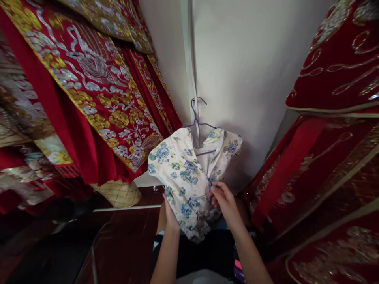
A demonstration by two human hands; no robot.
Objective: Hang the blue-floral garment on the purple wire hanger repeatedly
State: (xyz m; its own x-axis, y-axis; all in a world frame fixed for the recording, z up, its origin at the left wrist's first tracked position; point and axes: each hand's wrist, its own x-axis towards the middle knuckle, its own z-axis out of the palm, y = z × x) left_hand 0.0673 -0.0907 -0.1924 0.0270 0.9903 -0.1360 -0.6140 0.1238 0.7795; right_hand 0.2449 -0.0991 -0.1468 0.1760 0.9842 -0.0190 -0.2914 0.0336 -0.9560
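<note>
blouse (pixel 190 179) on purple hanger (pixel 196 120), hands (pixel 224 197) touching it

No text, label, brand, number or sign can be read anywhere in the head camera's view.

The short-sleeved garment (pixel 185 177), white with blue floral print, hangs on a purple hanger (pixel 196 121); neckline open, lower end bunched.
</note>
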